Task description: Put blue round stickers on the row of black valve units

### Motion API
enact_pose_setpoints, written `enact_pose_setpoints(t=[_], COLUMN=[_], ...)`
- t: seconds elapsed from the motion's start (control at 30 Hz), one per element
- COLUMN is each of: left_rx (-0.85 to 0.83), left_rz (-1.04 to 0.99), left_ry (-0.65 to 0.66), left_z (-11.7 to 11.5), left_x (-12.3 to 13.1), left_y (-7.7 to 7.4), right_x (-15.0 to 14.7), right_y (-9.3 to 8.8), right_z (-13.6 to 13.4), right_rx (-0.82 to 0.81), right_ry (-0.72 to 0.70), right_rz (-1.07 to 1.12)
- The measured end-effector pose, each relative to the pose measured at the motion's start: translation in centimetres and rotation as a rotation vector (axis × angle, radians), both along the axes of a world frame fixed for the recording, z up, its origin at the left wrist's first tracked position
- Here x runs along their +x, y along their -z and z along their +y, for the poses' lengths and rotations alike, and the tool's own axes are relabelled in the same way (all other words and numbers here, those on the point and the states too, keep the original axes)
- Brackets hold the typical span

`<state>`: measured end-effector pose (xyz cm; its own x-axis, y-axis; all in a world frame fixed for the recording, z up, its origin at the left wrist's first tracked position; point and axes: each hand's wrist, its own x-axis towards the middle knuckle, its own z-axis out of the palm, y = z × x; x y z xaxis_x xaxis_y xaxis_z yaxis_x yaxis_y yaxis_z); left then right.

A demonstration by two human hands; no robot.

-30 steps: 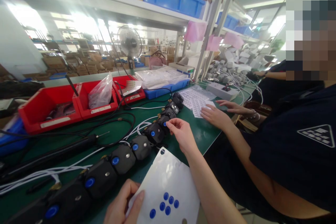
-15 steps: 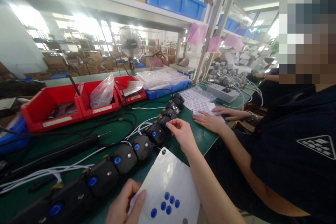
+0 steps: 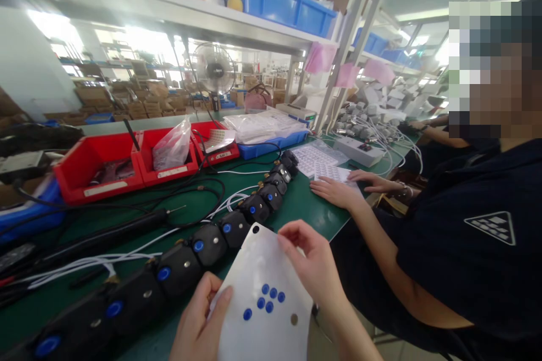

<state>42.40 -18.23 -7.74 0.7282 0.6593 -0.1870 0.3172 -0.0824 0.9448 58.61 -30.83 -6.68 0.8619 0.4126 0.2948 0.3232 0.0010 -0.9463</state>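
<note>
My left hand (image 3: 202, 318) grips a white sheet (image 3: 241, 271) by its left edge, thumb on top. Several small blue round stickers (image 3: 269, 307) sit in a cluster on the sheet, which has a hole near its top corner. Over the sheet's upper right edge is my right hand (image 3: 315, 262), thumb and fingertips drawn together; whether anything is between them I cannot make out. Beyond the sheet, a row of black block-shaped housings (image 3: 178, 265) runs diagonally across the green bench, many with a blue round dot on the near face beside a silver screw.
Red bins (image 3: 99, 166) line the back, with a blue tray (image 3: 275, 146) of plastic bags beside them. White and black cables cross the green bench (image 3: 296, 203). At right, a co-worker's hands (image 3: 336, 189) rest on white sticker sheets. A shelf with a blue crate (image 3: 279, 3) hangs above.
My right hand has moved from a housing in the row back toward me, to the sheet's edge. A blue dot now shows on that housing. The view has shifted slightly.
</note>
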Motion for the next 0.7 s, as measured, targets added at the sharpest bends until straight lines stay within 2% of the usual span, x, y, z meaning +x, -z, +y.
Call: enact_pose_setpoints(t=[0.1, 0.2, 0.4, 0.5, 0.6, 0.7], left_rx=[-0.117, -0.208, -0.095, -0.082, -0.065, -0.041], left_rz=[-0.053, -0.095, -0.082, -0.068, -0.066, -0.057], left_ry=[-0.013, -0.019, 0.030, 0.057, 0.094, 0.128], left_z=[-0.1, -0.1, 0.8, 1.4, 1.9, 1.9], left_x=[-0.1, -0.3, -0.4, -0.3, -0.2, -0.3], left_y=[-0.2, -0.4, 0.1, 0.8, 1.6, 1.9], right_x=[-4.1, -6.6, -8.5, -8.5, -8.3, -7.9], right_y=[1.1, 2.3, 3.4, 4.4, 5.2, 4.6], right_z=[-1.4, -1.6, -0.6, -0.3, -0.3, -0.4], right_rx=[-0.199, -0.344, -0.455, -0.445, -0.445, -0.448], right_ry=[-0.151, -0.200, -0.193, -0.155, -0.167, -0.255], right_rz=[-0.195, -0.402, -0.710, -0.728, -0.650, -0.465])
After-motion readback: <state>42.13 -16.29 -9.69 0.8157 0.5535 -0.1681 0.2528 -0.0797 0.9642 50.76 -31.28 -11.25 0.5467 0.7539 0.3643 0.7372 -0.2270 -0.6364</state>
